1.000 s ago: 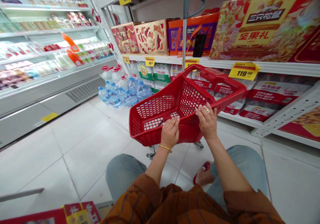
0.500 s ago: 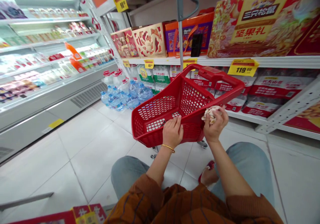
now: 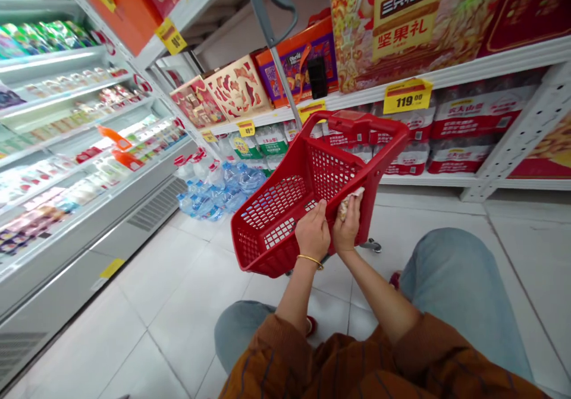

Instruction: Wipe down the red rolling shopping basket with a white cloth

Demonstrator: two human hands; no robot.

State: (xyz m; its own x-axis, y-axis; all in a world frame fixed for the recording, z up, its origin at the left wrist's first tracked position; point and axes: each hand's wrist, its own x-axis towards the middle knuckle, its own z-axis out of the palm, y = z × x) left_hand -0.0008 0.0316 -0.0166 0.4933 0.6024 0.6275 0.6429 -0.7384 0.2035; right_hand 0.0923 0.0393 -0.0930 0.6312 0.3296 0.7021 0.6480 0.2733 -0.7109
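Note:
A red plastic shopping cart (image 3: 272, 200) stands right before my knees, its perforated basket holding nothing I can see. My left hand (image 3: 313, 232), with a gold bracelet at the wrist, is closed over the basket's near rim. Just right of it, my right hand (image 3: 347, 225) presses a crumpled whitish cloth (image 3: 344, 207) against the outer near side of the cart, below the handle. The cloth is partly hidden under the fingers. Both hands nearly touch each other.
Behind the cart, a white shelf holds gift boxes (image 3: 241, 87) above packs of bottled water (image 3: 459, 155). A grey-handled pole (image 3: 281, 69) rises there. Blue water jugs (image 3: 218, 191) stand on the tiled floor (image 3: 178, 292). A refrigerated display (image 3: 147, 191) runs along the left.
My right hand has moved left and down along the cart's side with the cloth, closer to my left hand. The view has tilted, and the cart appears slightly turned.

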